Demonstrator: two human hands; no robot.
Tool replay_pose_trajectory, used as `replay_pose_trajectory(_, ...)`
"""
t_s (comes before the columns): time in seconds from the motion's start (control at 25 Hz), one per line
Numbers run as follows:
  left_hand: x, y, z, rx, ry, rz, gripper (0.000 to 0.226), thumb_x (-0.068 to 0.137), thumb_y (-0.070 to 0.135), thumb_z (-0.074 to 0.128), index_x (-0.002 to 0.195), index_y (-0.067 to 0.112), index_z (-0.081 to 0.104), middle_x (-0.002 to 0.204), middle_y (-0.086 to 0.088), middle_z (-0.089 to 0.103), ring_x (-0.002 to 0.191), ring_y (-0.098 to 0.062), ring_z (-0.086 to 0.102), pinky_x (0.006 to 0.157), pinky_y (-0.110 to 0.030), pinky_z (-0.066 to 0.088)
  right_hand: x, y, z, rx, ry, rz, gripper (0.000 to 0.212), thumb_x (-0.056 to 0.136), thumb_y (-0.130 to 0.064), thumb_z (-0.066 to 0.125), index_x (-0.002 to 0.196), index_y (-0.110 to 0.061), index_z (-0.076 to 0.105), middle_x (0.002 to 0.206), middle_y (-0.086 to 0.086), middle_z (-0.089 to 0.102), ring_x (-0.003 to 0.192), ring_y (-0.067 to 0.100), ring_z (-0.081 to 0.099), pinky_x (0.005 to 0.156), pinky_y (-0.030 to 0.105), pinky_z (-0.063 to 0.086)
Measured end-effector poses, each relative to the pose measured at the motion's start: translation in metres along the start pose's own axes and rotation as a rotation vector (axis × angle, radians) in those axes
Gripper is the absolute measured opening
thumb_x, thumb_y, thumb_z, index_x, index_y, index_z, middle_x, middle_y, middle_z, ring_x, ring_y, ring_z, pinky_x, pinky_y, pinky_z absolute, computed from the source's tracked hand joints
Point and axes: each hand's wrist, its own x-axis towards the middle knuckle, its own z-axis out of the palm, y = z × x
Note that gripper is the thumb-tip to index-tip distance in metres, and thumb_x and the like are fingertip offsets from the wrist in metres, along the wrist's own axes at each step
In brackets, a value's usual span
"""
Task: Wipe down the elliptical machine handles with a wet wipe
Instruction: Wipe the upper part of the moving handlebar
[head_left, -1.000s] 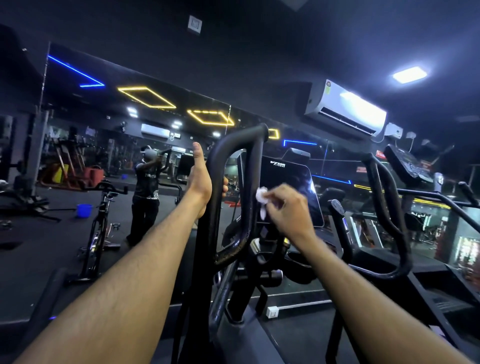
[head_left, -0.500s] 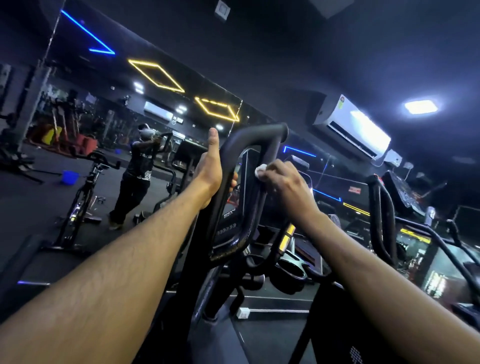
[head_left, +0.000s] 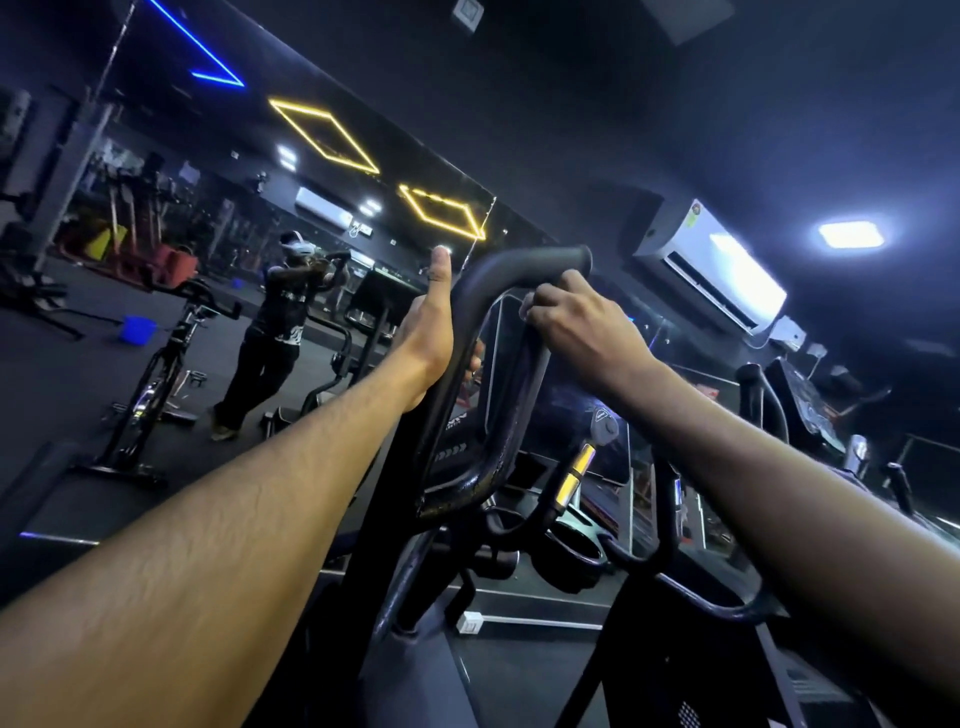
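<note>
We're facing a big wall mirror in a dark gym, with an air conditioner up on the right. Right in front of us is the black looped handle of the elliptical, standing upright. Our left hand is wrapped round its left bar, thumb sticking straight up, fingertips showing on the far side. Our right hand is curled tight over the right bar, just under the top bend. The wipe is pretty much hidden under those fingers, so we can't really make it out.
</note>
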Motion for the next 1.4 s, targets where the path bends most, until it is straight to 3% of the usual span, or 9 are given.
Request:
replay_pose_trajectory(0.12, -0.004, 0.003, 0.000, 0.008, 0.014, -0.004, 0.097, 0.093, 0.085, 0.011, 0.089, 0.010, 0.072, 0.067, -0.011, 0.065, 0.056, -0.024, 0.063, 0.059, -0.033, 0.054, -0.018, -0.029, -0.001, 0.118, -0.110, -0.084, 0.016, 0.091, -0.006, 0.058, 0.098, -0.010, 0.071, 0.095, 0.004, 0.062, 0.087, 0.026, 0.051, 0.064, 0.037, 0.054)
replay_pose_trajectory(0.24, -0.010, 0.007, 0.002, 0.033, 0.022, 0.002, 0.092, 0.097, 0.080, 0.009, 0.087, 0.013, 0.071, 0.067, -0.010, 0.066, 0.055, -0.023, 0.064, 0.056, -0.031, 0.053, -0.016, -0.025, -0.014, 0.179, -0.214, -0.182, 0.014, 0.098, -0.014, 0.055, 0.101, -0.012, 0.069, 0.101, 0.002, 0.062, 0.089, 0.017, 0.041, 0.064, 0.028, 0.047)
replay_pose_trajectory(0.4, -0.010, 0.008, 0.002, 0.013, 0.037, 0.000, 0.090, 0.097, 0.079, 0.010, 0.092, 0.012, 0.070, 0.071, -0.013, 0.067, 0.060, -0.026, 0.064, 0.060, -0.033, 0.056, 0.023, 0.012, -0.019, -0.105, -0.188, -0.218, 0.018, 0.095, -0.008, 0.054, 0.091, -0.011, 0.072, 0.092, 0.004, 0.067, 0.085, 0.025, 0.058, 0.074, 0.034, 0.050)
replay_pose_trajectory(0.52, -0.009, 0.005, 0.001, 0.022, 0.035, -0.005, 0.093, 0.091, 0.084, 0.011, 0.096, 0.013, 0.071, 0.079, -0.019, 0.066, 0.065, -0.028, 0.064, 0.061, -0.034, 0.055, 0.014, -0.002, -0.014, -0.097, -0.131, -0.180, 0.024, 0.086, -0.003, 0.045, 0.080, -0.003, 0.069, 0.082, 0.010, 0.063, 0.082, 0.030, 0.056, 0.059, 0.034, 0.050)
replay_pose_trajectory(0.6, -0.008, 0.003, 0.000, 0.019, 0.030, -0.002, 0.095, 0.090, 0.086, 0.011, 0.093, 0.014, 0.072, 0.077, -0.017, 0.065, 0.063, -0.027, 0.063, 0.060, -0.032, 0.054, 0.000, -0.020, -0.013, -0.028, -0.189, -0.185, 0.031, 0.089, -0.008, 0.037, 0.088, 0.000, 0.067, 0.090, 0.013, 0.061, 0.089, 0.032, 0.051, 0.068, 0.041, 0.054)
replay_pose_trajectory(0.84, -0.007, 0.005, 0.001, 0.076, 0.050, -0.008, 0.097, 0.094, 0.083, 0.008, 0.087, 0.011, 0.072, 0.071, -0.012, 0.070, 0.059, -0.025, 0.065, 0.059, -0.031, 0.054, -0.029, -0.047, -0.005, 0.119, -0.234, -0.453, 0.011, 0.090, -0.009, 0.059, 0.085, -0.006, 0.069, 0.092, 0.008, 0.065, 0.088, 0.027, 0.050, 0.073, 0.042, 0.056)
replay_pose_trajectory(0.96, -0.007, 0.006, 0.001, 0.064, 0.054, -0.016, 0.091, 0.100, 0.075, 0.009, 0.096, 0.009, 0.071, 0.067, -0.008, 0.068, 0.056, -0.023, 0.064, 0.056, -0.030, 0.055, -0.007, 0.007, -0.006, 0.099, -0.051, -0.259, 0.005, 0.088, -0.013, 0.070, 0.092, -0.015, 0.072, 0.097, 0.003, 0.065, 0.084, 0.023, 0.053, 0.065, 0.030, 0.051)
replay_pose_trajectory(1.12, -0.010, 0.008, 0.004, 0.075, 0.069, -0.018, 0.086, 0.103, 0.071, 0.009, 0.096, 0.014, 0.072, 0.067, -0.007, 0.070, 0.056, -0.020, 0.064, 0.057, -0.031, 0.055, -0.006, 0.006, 0.005, 0.042, -0.013, -0.082, 0.003, 0.088, -0.004, 0.066, 0.086, -0.006, 0.067, 0.098, 0.012, 0.057, 0.081, 0.029, 0.053, 0.060, 0.039, 0.053)
replay_pose_trajectory(1.4, -0.013, 0.010, 0.005, 0.097, 0.095, -0.018, 0.092, 0.101, 0.075, 0.009, 0.091, 0.011, 0.074, 0.069, -0.010, 0.069, 0.058, -0.023, 0.065, 0.062, -0.035, 0.054, -0.048, -0.076, -0.016, 0.041, -0.133, -0.287, 0.005, 0.075, -0.019, 0.076, 0.073, -0.015, 0.075, 0.088, 0.003, 0.064, 0.080, 0.024, 0.059, 0.058, 0.026, 0.048)
